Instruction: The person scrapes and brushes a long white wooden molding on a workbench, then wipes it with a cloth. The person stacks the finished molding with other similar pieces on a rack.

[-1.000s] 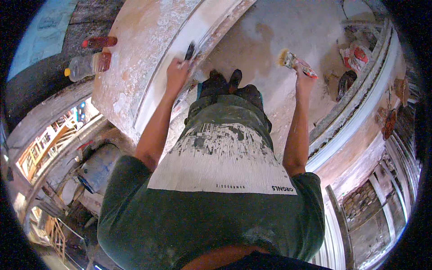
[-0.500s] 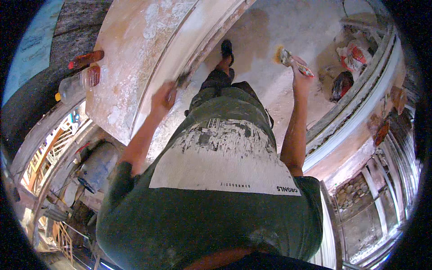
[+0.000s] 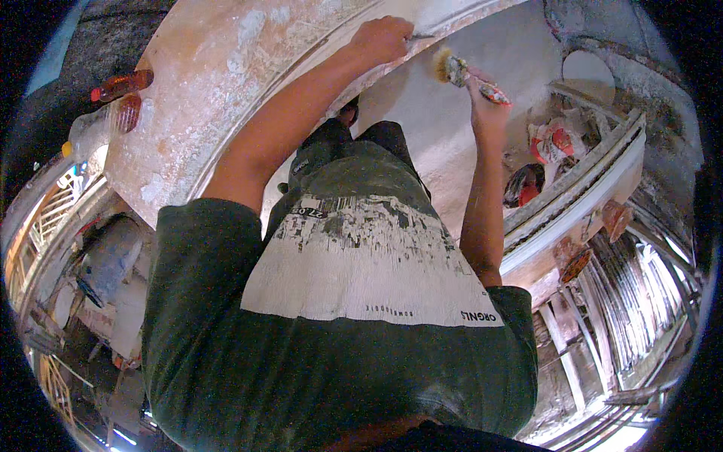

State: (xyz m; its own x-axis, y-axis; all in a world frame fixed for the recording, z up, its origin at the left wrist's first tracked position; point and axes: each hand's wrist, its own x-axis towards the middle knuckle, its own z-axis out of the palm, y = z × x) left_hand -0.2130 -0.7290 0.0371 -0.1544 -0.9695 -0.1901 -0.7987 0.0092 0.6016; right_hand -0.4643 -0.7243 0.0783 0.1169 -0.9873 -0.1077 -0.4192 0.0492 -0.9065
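My left hand (image 3: 382,41) is closed in a fist at the curved, pale moulded edge (image 3: 320,54) of a large blotchy panel. A short, thin grey tool (image 3: 422,37) pokes out past its fingers; the rest is hidden in my grip, so its exact kind does not show. Out in front to the right, my right hand (image 3: 488,105) is wrapped round a paintbrush (image 3: 453,69). The brush has yellowish bristles pointing left and a pale-smeared, red-marked handle. It is held over the pale floor, apart from the panel.
A bottle of red-brown liquid (image 3: 124,86) and a clear bottle with a yellow cap (image 3: 89,131) lie at the panel's left. On the right, a white-edged curved beam (image 3: 580,194) runs beside red-and-white crumpled packaging (image 3: 553,142) and a dark red-marked object (image 3: 525,184).
My left hand has slid forward and right along the moulded edge with the thin tool. My right hand still holds the paintbrush, slightly farther forward and left. My view has shifted.
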